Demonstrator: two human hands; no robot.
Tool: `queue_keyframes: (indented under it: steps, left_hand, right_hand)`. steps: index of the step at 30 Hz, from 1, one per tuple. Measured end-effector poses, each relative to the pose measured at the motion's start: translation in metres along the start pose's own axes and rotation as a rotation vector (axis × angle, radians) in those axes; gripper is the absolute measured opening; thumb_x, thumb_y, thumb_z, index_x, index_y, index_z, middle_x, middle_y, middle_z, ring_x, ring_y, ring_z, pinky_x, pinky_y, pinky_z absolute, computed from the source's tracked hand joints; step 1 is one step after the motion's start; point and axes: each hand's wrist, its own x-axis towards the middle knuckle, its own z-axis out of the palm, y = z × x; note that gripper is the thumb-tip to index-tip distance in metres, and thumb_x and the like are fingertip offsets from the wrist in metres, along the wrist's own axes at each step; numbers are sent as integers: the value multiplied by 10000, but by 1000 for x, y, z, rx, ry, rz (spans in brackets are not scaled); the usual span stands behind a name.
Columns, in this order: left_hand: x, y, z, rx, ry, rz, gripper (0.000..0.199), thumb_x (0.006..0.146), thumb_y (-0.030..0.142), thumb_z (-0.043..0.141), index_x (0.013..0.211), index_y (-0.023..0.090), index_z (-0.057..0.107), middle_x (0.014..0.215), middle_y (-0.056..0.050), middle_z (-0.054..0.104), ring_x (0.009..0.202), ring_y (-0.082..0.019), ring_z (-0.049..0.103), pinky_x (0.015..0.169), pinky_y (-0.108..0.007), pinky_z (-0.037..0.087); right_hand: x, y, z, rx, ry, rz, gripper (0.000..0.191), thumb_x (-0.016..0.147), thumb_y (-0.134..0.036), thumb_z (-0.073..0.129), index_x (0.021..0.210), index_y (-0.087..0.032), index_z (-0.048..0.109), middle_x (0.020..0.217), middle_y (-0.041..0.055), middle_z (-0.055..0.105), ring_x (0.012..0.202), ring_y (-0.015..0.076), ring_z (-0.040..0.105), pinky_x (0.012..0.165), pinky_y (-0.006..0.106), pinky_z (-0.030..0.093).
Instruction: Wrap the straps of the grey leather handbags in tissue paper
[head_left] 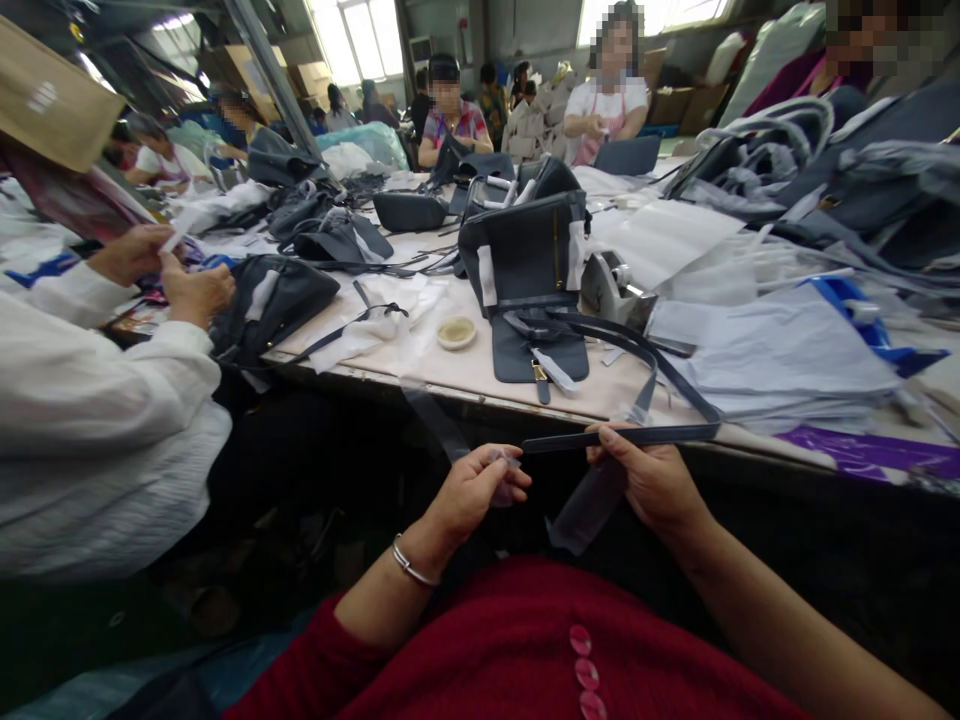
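Round dish (456,333) on pale table (466,372); purple plastic (885,455) at right; brown boxes (679,108), likely cardboard, in background.

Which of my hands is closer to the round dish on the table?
Your left. The left hand, pinching clear film, is in front of the round dish, off the table's edge; the right hand, gripping the dark strap, is farther off to the right.

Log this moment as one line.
left hand: pinching clear plastic | right hand: holding dark strap, translucent strip | bag: on table | round dish: beside bag
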Motion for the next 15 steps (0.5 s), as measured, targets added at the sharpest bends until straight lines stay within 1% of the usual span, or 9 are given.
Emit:
queue_keyframes:
  steps: [2,5,7,9,12,15]
  left_hand:
    - [-1,-1,1,-6,-49,-14,475,873,520,589,1170,150,599,754,-43,688,564,-119,613,589,-245,467]
    - [-3,-8,4,-45,-125,-43,549,877,584,566,1219,154,574,665,14,579,514,-90,525,547,-229,417]
    - [-4,-14,7,-155,-180,-90,603,867,623,556,1247,154,561,663,28,523,517,-84,485,542,-233,398]
    - [-5,-20,10,-275,-219,-145,664,858,664,532,1264,140,555,671,22,503,517,-87,460,530,-240,379]
    - [-4,-25,12,-395,-209,-246,686,853,676,514,1226,106,594,674,1,515,510,-90,443,515,-240,360]
    - [-3,-28,11,-490,-167,-337,566,870,568,534,1161,94,640,654,2,506,497,-86,428,504,-228,334]
  right_hand:
    - [1,1,1,6,1,-3,241,818,-432,711,837,-192,724,660,23,629,634,169,575,651,331,497]
    - [1,2,1,6,-6,-8,231,830,-420,703,846,-191,726,659,24,634,644,172,579,654,332,499]
    - [1,3,0,7,-8,-4,227,835,-412,699,856,-188,726,664,25,636,646,171,581,646,326,498]
    - [1,4,-2,11,-6,3,224,836,-404,701,865,-184,726,665,23,637,641,166,581,641,316,495]
    - [1,5,-3,10,7,8,226,837,-404,702,869,-182,726,663,22,637,632,163,582,647,313,496]
    - [1,6,-4,5,11,6,226,837,-410,701,868,-187,726,670,23,639,636,168,586,647,315,498]
